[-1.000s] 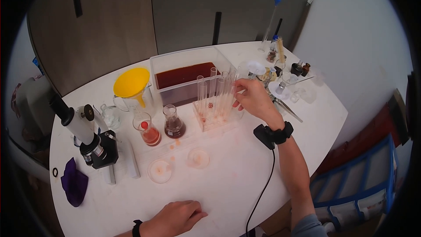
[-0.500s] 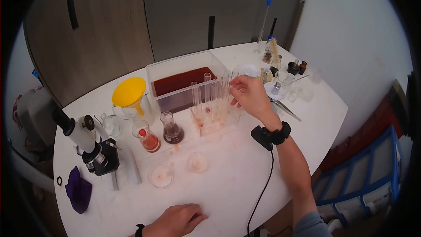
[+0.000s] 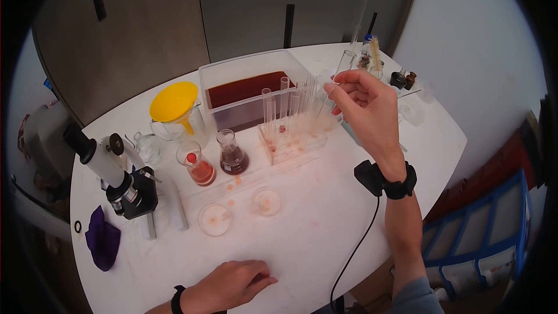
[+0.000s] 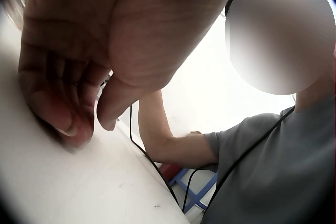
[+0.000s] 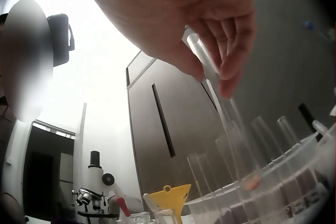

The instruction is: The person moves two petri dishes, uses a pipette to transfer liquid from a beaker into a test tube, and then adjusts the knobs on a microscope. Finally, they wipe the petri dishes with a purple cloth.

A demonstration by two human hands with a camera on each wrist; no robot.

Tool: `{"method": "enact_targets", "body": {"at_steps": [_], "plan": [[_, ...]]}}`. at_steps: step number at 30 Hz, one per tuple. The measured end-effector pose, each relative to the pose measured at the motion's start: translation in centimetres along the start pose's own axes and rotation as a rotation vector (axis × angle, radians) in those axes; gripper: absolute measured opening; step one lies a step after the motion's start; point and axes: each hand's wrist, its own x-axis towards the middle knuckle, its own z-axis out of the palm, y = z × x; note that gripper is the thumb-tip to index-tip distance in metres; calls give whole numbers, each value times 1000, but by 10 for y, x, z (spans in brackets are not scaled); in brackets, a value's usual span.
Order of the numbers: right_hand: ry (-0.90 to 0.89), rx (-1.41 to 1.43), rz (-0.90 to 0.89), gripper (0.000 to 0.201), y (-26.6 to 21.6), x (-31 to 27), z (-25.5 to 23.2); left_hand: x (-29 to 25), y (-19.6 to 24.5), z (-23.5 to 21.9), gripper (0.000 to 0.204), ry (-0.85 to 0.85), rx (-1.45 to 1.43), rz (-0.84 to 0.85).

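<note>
My right hand (image 3: 369,110) pinches a clear glass test tube (image 5: 231,116) between thumb and fingers, near its upper end. The tube leans, and a small orange-red bit (image 5: 252,183) shows near its bottom in the right wrist view. Just left of that hand, a clear test tube rack (image 3: 299,154) holds several upright tubes with reddish stains low down. My left hand (image 3: 232,284) rests on the white table (image 3: 314,244) near its front edge, fingers loosely curled with nothing in them. Two petri dishes (image 3: 214,220) with orange smears lie between that hand and the rack.
Left of the rack stand a flask of dark liquid (image 3: 233,160) and one of red liquid (image 3: 200,171). Behind are a tub of dark red liquid (image 3: 256,110) and a yellow funnel (image 3: 173,102). A microscope (image 3: 125,189) stands left; small bottles (image 3: 401,78) sit back right.
My right hand has moved up and to the right from the rack's right end, bringing a test tube with it. My left hand stays resting on the table.
</note>
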Motion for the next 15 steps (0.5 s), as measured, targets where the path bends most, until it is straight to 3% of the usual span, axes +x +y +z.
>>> {"method": "enact_targets", "body": {"at_steps": [3,5,6,8,13,15], "plan": [[-150,111,-126,20,-22,-22,14,-10,17,-24,13,92,-99,-83],[-361,128,-86,15,-46,-39,24,-14,20,-38,22,462,-56,-25],[-418,187,-155,15,-51,-47,35,-10,21,-42,22,463,-52,-17],[-526,311,-229,15,-60,-61,59,2,19,-48,36,865,50,130],[-590,411,-305,16,-77,-75,97,5,-2,-57,39,842,-77,172],[-573,390,-333,17,-77,-77,106,1,-5,-57,39,861,-184,96]]}}
